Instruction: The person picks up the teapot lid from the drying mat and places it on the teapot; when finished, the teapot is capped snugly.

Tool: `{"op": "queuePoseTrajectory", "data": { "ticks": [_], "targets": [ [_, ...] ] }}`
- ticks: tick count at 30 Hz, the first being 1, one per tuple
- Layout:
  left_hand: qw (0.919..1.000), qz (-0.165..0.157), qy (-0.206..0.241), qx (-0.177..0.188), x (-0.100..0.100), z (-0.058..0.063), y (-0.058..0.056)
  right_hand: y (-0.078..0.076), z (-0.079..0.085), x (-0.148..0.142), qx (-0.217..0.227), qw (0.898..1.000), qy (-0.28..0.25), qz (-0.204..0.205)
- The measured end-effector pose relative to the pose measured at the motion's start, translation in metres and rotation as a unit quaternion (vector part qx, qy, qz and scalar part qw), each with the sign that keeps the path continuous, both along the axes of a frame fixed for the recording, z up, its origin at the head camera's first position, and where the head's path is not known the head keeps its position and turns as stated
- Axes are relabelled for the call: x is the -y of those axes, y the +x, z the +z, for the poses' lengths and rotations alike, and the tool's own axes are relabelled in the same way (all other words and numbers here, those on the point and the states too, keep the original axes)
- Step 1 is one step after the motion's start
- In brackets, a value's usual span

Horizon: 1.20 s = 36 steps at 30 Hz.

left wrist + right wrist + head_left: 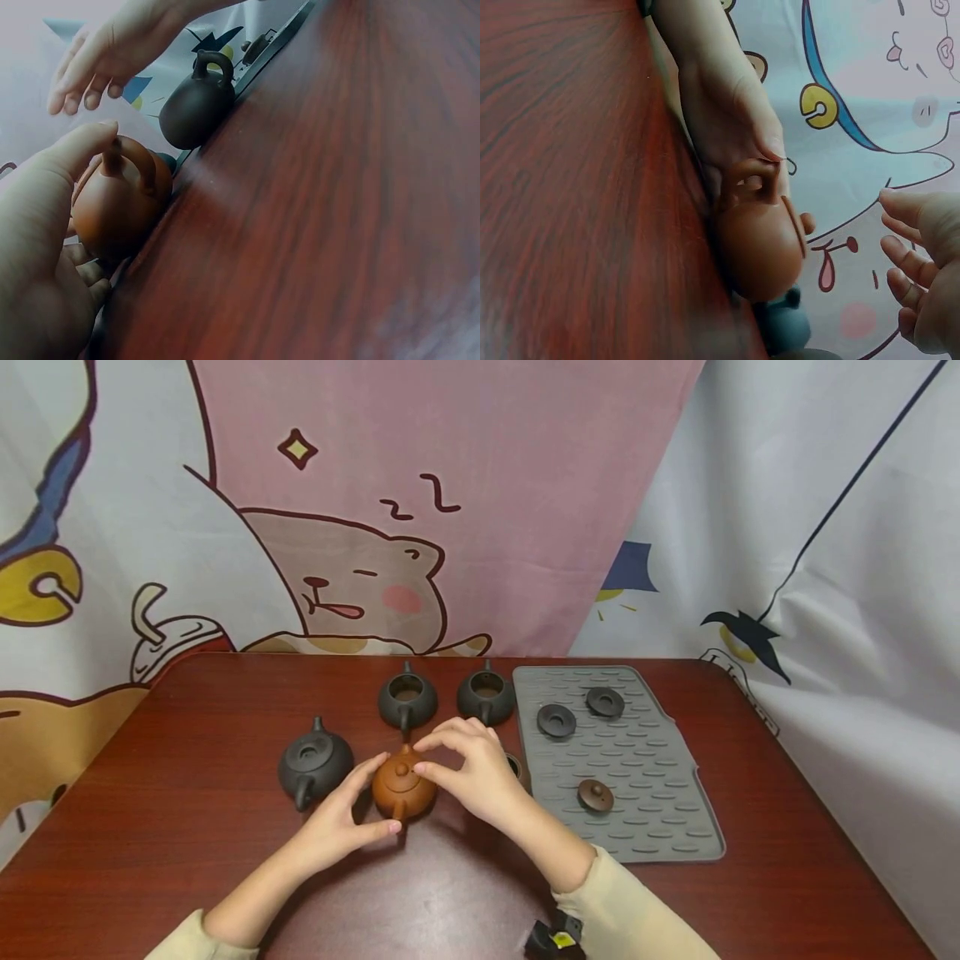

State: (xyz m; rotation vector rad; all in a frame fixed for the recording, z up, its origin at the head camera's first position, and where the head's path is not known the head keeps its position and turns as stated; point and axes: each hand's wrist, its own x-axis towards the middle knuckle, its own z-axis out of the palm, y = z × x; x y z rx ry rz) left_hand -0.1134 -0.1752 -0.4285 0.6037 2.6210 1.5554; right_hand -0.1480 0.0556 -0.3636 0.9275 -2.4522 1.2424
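Observation:
An orange-brown clay teapot (402, 789) stands on the table with its knobbed lid (402, 771) on top. Around its left side curls my left hand (337, 822), fingers against the body and thumb at the handle (142, 169). Above the pot's right side hovers my right hand (476, 768), its fingers spread and apart from the lid knob (808, 223) in the right wrist view. Left of the pot is a dark grey lidded teapot (315, 766). Partly hidden behind my right hand stands a lidless dark brown teapot (196, 109).
Two lidless dark teapots (407, 697) (486, 697) stand at the back. On the right, a grey ridged mat (645, 752) bears two dark grey lids (557, 721) (604, 702) and a brown lid (596, 796). A black object (553, 941) sits at the front edge.

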Motion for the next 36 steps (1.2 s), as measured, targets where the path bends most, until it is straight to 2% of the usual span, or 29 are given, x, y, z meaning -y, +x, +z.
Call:
{"op": "queuePoseTrajectory", "data": {
  "ticks": [7, 13, 18, 23, 30, 36],
  "targets": [
    [0.9997, 0.005, 0.004, -0.024, 0.0, 0.005, 0.002, 0.005, 0.004, -0.017, -0.033, 0.999, -0.019, -0.003],
    [0.9989, 0.017, 0.011, -0.043, -0.003, 0.011, 0.004, 0.007, 0.005, -0.036, -0.05, 0.997, -0.056, 0.018],
    [0.9979, 0.008, 0.032, -0.056, -0.007, 0.018, 0.005, 0.011, 0.002, -0.056, -0.056, 0.995, -0.08, 0.029],
    [0.9953, -0.006, 0.053, -0.081, -0.012, 0.026, 0.006, 0.014, -0.005, -0.079, -0.066, 0.995, -0.074, 0.013],
    [0.9903, -0.034, 0.094, -0.097, -0.024, 0.04, 0.009, 0.014, -0.012, -0.113, -0.09, 0.995, -0.047, -0.022],
    [0.9906, -0.038, 0.087, -0.099, -0.036, 0.047, 0.012, 0.017, -0.016, -0.142, -0.062, 0.996, -0.015, -0.057]
  ]
}}
